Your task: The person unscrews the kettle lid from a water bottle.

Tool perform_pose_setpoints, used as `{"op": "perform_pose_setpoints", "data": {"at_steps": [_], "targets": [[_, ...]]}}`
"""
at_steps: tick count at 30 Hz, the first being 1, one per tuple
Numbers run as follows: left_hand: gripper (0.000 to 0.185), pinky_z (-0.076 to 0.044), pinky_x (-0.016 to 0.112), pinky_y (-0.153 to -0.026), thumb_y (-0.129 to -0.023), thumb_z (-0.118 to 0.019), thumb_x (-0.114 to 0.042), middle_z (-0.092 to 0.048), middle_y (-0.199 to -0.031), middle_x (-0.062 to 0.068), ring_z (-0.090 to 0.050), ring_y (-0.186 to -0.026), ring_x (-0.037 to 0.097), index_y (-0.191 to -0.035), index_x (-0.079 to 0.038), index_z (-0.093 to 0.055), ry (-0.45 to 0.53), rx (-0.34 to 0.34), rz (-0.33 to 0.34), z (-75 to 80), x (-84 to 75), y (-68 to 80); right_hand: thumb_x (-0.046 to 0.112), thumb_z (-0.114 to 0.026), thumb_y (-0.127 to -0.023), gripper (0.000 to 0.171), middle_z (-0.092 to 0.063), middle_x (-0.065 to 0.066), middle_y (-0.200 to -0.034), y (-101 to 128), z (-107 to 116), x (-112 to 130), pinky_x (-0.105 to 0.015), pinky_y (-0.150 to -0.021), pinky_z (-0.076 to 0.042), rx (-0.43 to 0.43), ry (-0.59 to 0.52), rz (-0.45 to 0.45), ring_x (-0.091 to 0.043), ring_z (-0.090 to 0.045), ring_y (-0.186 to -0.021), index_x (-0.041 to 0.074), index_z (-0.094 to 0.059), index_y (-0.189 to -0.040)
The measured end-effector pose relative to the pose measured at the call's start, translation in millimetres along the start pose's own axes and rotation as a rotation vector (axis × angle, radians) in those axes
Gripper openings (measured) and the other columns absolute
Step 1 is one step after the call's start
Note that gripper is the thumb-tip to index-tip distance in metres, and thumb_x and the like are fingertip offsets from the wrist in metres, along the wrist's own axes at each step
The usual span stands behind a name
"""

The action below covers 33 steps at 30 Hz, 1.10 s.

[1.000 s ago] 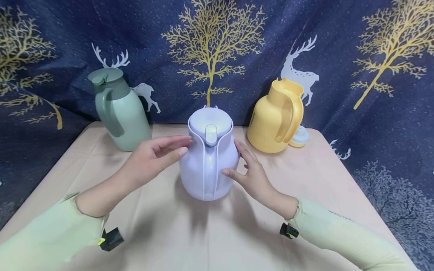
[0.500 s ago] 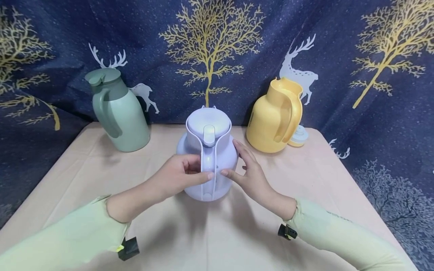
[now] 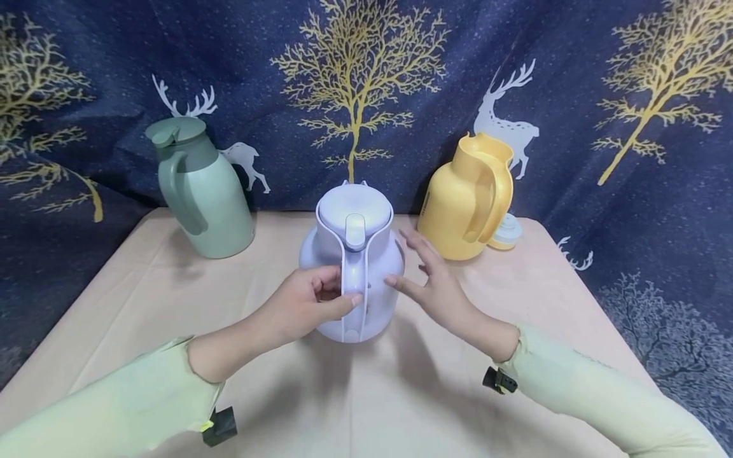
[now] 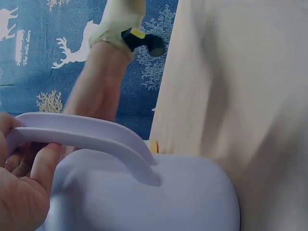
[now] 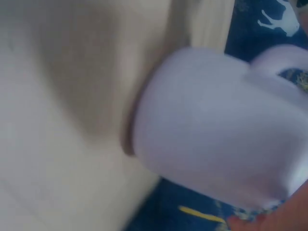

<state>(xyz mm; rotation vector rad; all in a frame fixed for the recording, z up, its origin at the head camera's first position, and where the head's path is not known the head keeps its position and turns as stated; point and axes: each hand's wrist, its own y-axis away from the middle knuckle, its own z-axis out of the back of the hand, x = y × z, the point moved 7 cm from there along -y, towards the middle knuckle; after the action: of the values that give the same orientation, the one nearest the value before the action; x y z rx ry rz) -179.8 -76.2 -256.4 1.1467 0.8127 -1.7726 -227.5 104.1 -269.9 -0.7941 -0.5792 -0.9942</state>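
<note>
A lavender jug (image 3: 350,254) with a closed lid stands upright in the middle of the table, its handle (image 3: 354,286) facing me. My left hand (image 3: 312,305) grips that handle, fingers curled behind it and thumb across the front; the left wrist view shows the same hold on the handle (image 4: 82,134) above the jug (image 4: 144,197). My right hand (image 3: 435,283) hovers with spread, straight fingers just right of the jug, the thumb tip close to its side. The right wrist view shows only the blurred jug (image 5: 216,134).
A green jug (image 3: 197,184) with its lid on stands at the back left. A yellow jug (image 3: 466,197) without a lid stands at the back right, a pale lid (image 3: 504,232) beside it. The beige table (image 3: 366,394) ends at a dark printed curtain (image 3: 658,191).
My left hand came down from the jug's shoulder and took hold of the handle. My right hand has lifted slightly away from the jug's side, fingers spreading.
</note>
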Motion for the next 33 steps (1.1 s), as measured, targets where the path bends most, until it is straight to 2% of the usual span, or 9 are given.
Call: {"op": "perform_pose_setpoints", "data": {"at_steps": [3,6,9,11,14,22,24,27,33], "targets": [[0.035,-0.056,0.031,-0.086,-0.092,-0.067,-0.017,-0.074,-0.108,0.018,-0.07,-0.096,0.016,-0.119,0.004,-0.065,0.008,0.006,0.0,-0.9,0.7,-0.7,0.009,-0.075,-0.085,0.075,-0.035,-0.012,-0.159,-7,11,18,-0.057,-0.114,-0.036,-0.015,-0.019,0.073,-0.033,-0.035,-0.146,0.008,-0.038,-0.151],[0.035,-0.056,0.03,-0.086,-0.092,-0.067,-0.016,-0.073,-0.11,0.018,-0.069,-0.097,0.016,-0.12,0.005,-0.064,0.026,0.016,0.004,-1.6,1.3,-1.1,0.014,-0.077,-0.085,0.077,-0.033,-0.009,-0.161,-13,18,38,-0.054,-0.117,-0.032,0.013,-0.018,0.13,-0.029,-0.03,-0.15,0.011,-0.038,-0.151],[0.036,-0.056,0.029,-0.087,-0.092,-0.067,-0.016,-0.073,-0.111,0.018,-0.068,-0.098,0.016,-0.121,0.005,-0.064,0.04,0.027,0.01,-1.5,1.5,-1.3,0.046,-0.073,-0.083,0.088,-0.029,-0.01,-0.162,-22,22,54,-0.054,-0.117,-0.032,0.05,0.017,0.155,-0.028,-0.028,-0.151,0.011,-0.034,-0.153],[0.035,-0.055,0.028,-0.086,-0.092,-0.066,-0.016,-0.072,-0.111,0.018,-0.068,-0.098,0.015,-0.12,0.005,-0.064,0.05,0.033,0.014,-1.3,1.9,-1.5,0.068,-0.065,-0.075,0.104,-0.027,-0.011,-0.163,-28,23,61,-0.053,-0.119,-0.03,0.069,0.052,0.154,-0.028,-0.026,-0.151,0.01,-0.031,-0.154],[0.035,-0.055,0.025,-0.085,-0.092,-0.066,-0.015,-0.072,-0.111,0.018,-0.067,-0.097,0.014,-0.12,0.005,-0.064,0.068,0.041,0.015,-1.5,3.1,-1.8,0.085,-0.055,-0.063,0.122,-0.026,-0.011,-0.164,-35,23,67,-0.049,-0.122,-0.025,0.095,0.107,0.137,-0.027,-0.024,-0.152,0.009,-0.029,-0.155],[0.034,-0.055,0.028,-0.086,-0.092,-0.066,-0.016,-0.072,-0.112,0.018,-0.067,-0.096,0.016,-0.119,0.004,-0.064,0.032,0.054,-0.008,0.6,1.9,-2.3,0.089,-0.056,-0.058,0.132,-0.019,-0.009,-0.166,-42,16,71,-0.049,-0.124,-0.022,0.178,0.15,0.059,-0.027,-0.022,-0.153,0.01,-0.021,-0.157],[0.035,-0.056,0.03,-0.088,-0.092,-0.066,-0.017,-0.072,-0.113,0.018,-0.067,-0.098,0.016,-0.12,0.004,-0.064,0.019,0.057,-0.003,0.7,2.0,-2.1,0.082,-0.065,-0.064,0.126,-0.018,-0.009,-0.166,-44,14,70,-0.049,-0.124,-0.022,0.188,0.154,0.044,-0.027,-0.021,-0.153,0.01,-0.021,-0.158],[0.036,-0.056,0.032,-0.089,-0.092,-0.066,-0.018,-0.072,-0.113,0.017,-0.067,-0.099,0.017,-0.121,0.003,-0.064,-0.002,0.053,0.001,1.0,2.0,-1.4,0.062,-0.078,-0.072,0.116,-0.017,-0.01,-0.167,-48,10,68,-0.049,-0.125,-0.019,0.198,0.152,0.03,-0.027,-0.018,-0.154,0.009,-0.02,-0.158],[0.035,-0.057,0.036,-0.091,-0.092,-0.065,-0.018,-0.072,-0.113,0.017,-0.067,-0.099,0.018,-0.121,0.002,-0.064,-0.029,0.048,-0.015,1.5,1.8,-2.2,0.049,-0.081,-0.076,0.111,-0.016,-0.009,-0.167,-52,4,69,-0.052,-0.124,-0.021,0.205,0.149,-0.006,-0.028,-0.017,-0.154,0.01,-0.018,-0.158]]}}
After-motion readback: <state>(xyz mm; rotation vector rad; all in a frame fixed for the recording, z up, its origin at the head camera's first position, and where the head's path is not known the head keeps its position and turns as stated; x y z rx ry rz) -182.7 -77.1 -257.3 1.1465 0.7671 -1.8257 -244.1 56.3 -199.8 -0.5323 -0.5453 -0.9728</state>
